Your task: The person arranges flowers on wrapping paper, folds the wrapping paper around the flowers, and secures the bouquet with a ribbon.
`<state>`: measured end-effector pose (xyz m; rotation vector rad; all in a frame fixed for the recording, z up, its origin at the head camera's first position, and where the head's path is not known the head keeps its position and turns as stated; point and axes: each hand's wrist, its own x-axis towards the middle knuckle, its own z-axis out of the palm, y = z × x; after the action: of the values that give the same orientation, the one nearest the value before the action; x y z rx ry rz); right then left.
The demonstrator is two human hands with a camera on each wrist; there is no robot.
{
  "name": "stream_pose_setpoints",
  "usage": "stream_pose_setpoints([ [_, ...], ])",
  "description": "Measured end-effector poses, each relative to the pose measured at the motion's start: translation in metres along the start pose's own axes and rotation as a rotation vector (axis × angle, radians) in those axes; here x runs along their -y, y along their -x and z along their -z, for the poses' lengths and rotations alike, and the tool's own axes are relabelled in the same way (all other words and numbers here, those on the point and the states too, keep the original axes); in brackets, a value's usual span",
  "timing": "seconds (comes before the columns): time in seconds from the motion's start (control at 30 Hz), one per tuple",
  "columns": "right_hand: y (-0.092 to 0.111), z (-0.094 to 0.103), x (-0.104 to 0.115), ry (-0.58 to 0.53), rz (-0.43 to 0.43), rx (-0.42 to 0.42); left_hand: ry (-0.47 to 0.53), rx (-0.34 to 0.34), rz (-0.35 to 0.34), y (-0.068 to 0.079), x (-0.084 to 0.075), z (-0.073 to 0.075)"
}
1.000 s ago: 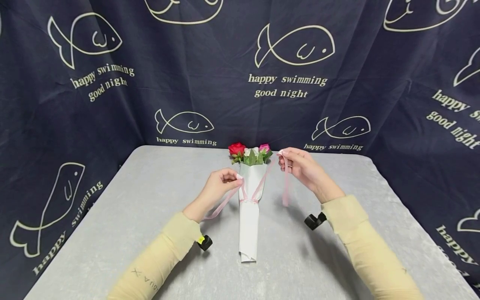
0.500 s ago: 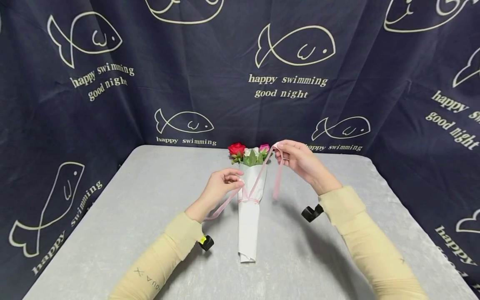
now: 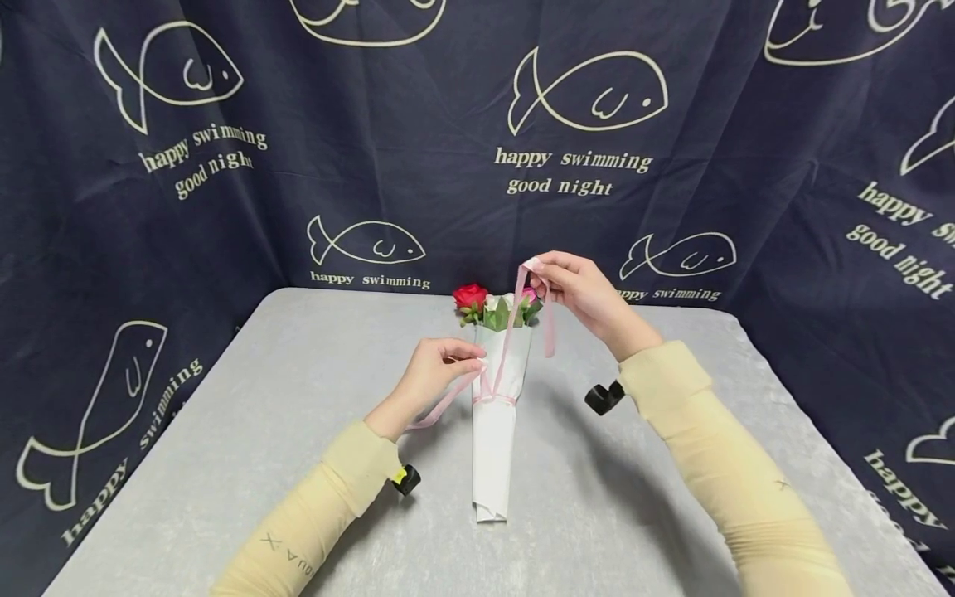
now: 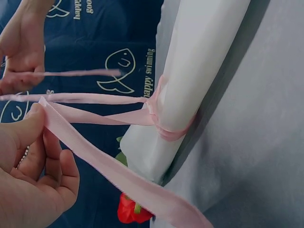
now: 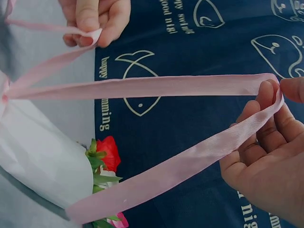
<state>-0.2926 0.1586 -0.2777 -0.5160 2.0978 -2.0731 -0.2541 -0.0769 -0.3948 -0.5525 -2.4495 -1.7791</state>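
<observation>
A bouquet in white wrapping paper (image 3: pixel 492 456) lies on the table, with a red rose (image 3: pixel 471 297), a white flower and a pink one at its far end. Pink ribbon (image 4: pixel 173 134) circles the wrapping at its middle, and two tails rise from there. My left hand (image 3: pixel 440 373) pinches one tail between thumb and finger, close over the paper; its loose end trails toward the lower left. Higher up, above the blooms, my right hand (image 3: pixel 578 290) pinches the other tail (image 5: pixel 185 86), drawn out straight from the wrap. Its free end (image 5: pixel 166 178) hangs down from the fingers.
A grey cloth-covered table (image 3: pixel 298 348) bears the bouquet. Dark blue curtains (image 3: pixel 462 124) with fish drawings stand behind it and on both sides. Black wrist camera mounts (image 3: pixel 603 398) sit below the sleeve cuffs.
My right hand has risen and moved left over the flowers, pulling its ribbon tail up more steeply. The left hand stays nearly in place with its own tail. The bouquet has barely shifted.
</observation>
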Motion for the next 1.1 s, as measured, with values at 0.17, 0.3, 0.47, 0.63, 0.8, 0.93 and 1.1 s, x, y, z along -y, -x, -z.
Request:
stream_pose_setpoints([
  [0.17, -0.013, -0.012, -0.005, 0.198, 0.061, -0.012, -0.031, -0.017, -0.042, 0.0, 0.0, 0.002],
  [0.3, -0.021, -0.019, -0.013, 0.324, 0.104, 0.023, -0.043, -0.028, -0.076, -0.001, 0.001, 0.002],
  [0.47, -0.031, -0.027, -0.029, 0.394, 0.112, 0.044, -0.048, -0.039, -0.084, -0.002, 0.001, 0.002],
  [0.63, -0.034, -0.035, -0.054, 0.398, 0.077, 0.029, -0.057, -0.05, -0.06, -0.003, 0.001, 0.001],
  [0.8, -0.035, -0.041, -0.091, 0.42, 0.042, 0.03, -0.03, -0.066, -0.07, -0.004, 0.002, 0.001],
  [0.93, -0.033, -0.045, -0.11, 0.527, 0.037, 0.044, -0.039, -0.071, -0.075, -0.004, 0.001, 0.003],
  [1.1, -0.026, -0.047, -0.116, 0.664, 0.053, -0.003, -0.055, -0.072, -0.077, -0.005, 0.001, 0.003],
])
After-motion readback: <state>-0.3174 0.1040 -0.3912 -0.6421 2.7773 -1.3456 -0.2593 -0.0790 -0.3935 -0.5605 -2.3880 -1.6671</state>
